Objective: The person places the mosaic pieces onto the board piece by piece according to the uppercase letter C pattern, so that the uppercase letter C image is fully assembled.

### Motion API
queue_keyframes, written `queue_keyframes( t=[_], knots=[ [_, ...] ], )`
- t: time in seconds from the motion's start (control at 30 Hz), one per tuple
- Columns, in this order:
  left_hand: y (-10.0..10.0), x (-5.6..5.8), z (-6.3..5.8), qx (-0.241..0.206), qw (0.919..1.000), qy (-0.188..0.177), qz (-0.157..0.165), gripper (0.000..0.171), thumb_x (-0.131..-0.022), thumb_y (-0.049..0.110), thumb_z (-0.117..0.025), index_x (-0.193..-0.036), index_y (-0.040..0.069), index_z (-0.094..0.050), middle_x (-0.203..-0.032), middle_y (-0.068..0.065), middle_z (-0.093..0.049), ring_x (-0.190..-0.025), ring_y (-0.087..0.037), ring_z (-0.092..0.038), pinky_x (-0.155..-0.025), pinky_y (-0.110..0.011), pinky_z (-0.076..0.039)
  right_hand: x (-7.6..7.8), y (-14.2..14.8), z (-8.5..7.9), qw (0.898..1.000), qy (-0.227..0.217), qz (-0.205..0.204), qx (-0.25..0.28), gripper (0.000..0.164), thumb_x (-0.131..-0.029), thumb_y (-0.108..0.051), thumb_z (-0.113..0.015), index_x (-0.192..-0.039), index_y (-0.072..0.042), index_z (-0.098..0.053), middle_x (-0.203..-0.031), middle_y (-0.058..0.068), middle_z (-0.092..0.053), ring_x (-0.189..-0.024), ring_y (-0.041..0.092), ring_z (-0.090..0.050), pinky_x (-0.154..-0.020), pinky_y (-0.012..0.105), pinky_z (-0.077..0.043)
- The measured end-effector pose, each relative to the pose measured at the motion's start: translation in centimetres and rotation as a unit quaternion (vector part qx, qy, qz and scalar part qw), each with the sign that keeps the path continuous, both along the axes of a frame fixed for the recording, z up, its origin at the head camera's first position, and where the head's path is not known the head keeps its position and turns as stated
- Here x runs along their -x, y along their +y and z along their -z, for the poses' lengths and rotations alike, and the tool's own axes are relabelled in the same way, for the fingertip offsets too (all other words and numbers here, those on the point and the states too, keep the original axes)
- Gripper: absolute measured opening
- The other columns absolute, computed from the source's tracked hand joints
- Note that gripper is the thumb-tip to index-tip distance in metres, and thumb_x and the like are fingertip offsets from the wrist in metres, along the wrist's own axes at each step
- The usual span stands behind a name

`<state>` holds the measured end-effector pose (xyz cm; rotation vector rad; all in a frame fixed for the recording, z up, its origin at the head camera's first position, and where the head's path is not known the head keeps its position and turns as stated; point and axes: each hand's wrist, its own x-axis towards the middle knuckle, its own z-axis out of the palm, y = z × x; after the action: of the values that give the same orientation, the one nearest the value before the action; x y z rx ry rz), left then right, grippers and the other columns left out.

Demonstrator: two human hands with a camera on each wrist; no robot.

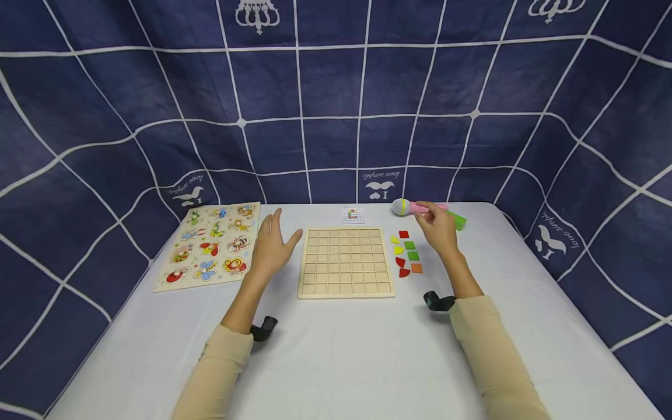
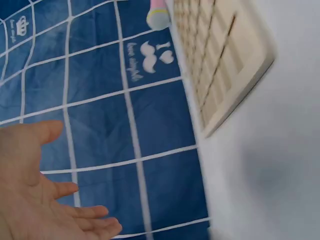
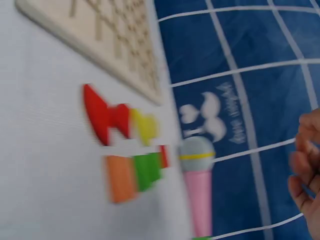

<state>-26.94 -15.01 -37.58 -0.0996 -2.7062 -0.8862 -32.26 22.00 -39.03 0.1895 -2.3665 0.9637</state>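
Note:
My left hand (image 1: 270,248) is raised between the picture puzzle board and the wooden grid board (image 1: 346,262), fingers extended and thumb spread, holding nothing. In the left wrist view its palm (image 2: 30,190) shows with the fingers apart. My right hand (image 1: 438,228) hovers over the right side, overlapping the pink toy microphone (image 1: 401,207) in the head view. The right wrist view shows its fingers (image 3: 302,165) loosely bent, with no object between them and the microphone standing apart. Nearby lie two columns of small pieces, among them an orange square (image 1: 416,268), green squares (image 1: 413,255) and red quarter-round pieces (image 1: 404,272).
A puzzle board with insect pictures (image 1: 210,248) lies at the left. Behind the grid board is a small pattern card (image 1: 352,215). A green block (image 1: 458,221) sits by the microphone. A blue checked curtain (image 1: 336,140) borders the white table (image 1: 346,361).

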Motion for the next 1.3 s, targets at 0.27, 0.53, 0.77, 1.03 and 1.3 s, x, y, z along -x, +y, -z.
queue_keyframes(
  t=[0.27,0.53,0.77,1.03,1.3],
  knots=[
    [0.6,1.4,4.8,-0.028,0.9981,-0.042,0.035,0.077,-0.092,0.043,-0.051,-0.147,0.004,-0.015,-0.144,-0.029,-0.021,-0.130,-0.045,-0.025,-0.103,-0.056,-0.026,2.1,0.1,5.0,0.993,-0.115,-0.030,0.019,0.032,-0.084,-0.021,-0.068,-0.114,-0.008,-0.066,-0.049,0.000,-0.033,-0.043,0.014,-0.029,-0.039,0.024,-0.022],
    [-0.1,1.9,7.8,-0.038,0.9902,-0.107,0.081,0.080,-0.091,0.042,-0.052,-0.147,0.003,-0.011,-0.147,-0.028,-0.016,-0.133,-0.045,-0.019,-0.105,-0.056,-0.021,3.2,-0.3,7.2,0.988,-0.152,-0.038,0.015,0.028,-0.082,-0.022,-0.070,-0.107,-0.009,-0.069,-0.050,0.000,-0.035,-0.043,0.014,-0.032,-0.038,0.025,-0.026],
    [-0.4,2.0,9.9,-0.037,0.9844,-0.117,0.126,0.083,-0.090,0.045,-0.053,-0.148,0.003,-0.009,-0.149,-0.024,-0.015,-0.135,-0.041,-0.016,-0.108,-0.052,-0.017,3.3,-0.4,7.9,0.982,-0.185,-0.038,0.005,0.032,-0.080,-0.027,-0.073,-0.106,-0.009,-0.070,-0.053,0.001,-0.039,-0.047,0.015,-0.035,-0.042,0.027,-0.026],
    [-0.5,1.9,10.6,0.034,0.9832,-0.100,0.149,0.082,-0.090,0.045,-0.053,-0.145,-0.004,-0.016,-0.149,-0.023,-0.019,-0.137,-0.036,-0.014,-0.110,-0.048,-0.010,3.1,-0.8,8.4,0.980,-0.198,-0.023,-0.012,0.035,-0.081,-0.028,-0.071,-0.111,-0.010,-0.069,-0.057,0.003,-0.043,-0.053,0.018,-0.036,-0.049,0.030,-0.027],
    [-0.4,1.8,10.7,0.054,0.9832,-0.088,0.150,0.076,-0.091,0.043,-0.051,-0.144,-0.004,-0.022,-0.149,-0.022,-0.020,-0.138,-0.035,-0.014,-0.111,-0.047,-0.009,3.1,-1.0,8.2,0.981,-0.190,-0.009,-0.042,0.029,-0.081,-0.026,-0.071,-0.103,-0.008,-0.072,-0.059,0.003,-0.045,-0.058,0.020,-0.040,-0.052,0.030,-0.029]
  ],
)
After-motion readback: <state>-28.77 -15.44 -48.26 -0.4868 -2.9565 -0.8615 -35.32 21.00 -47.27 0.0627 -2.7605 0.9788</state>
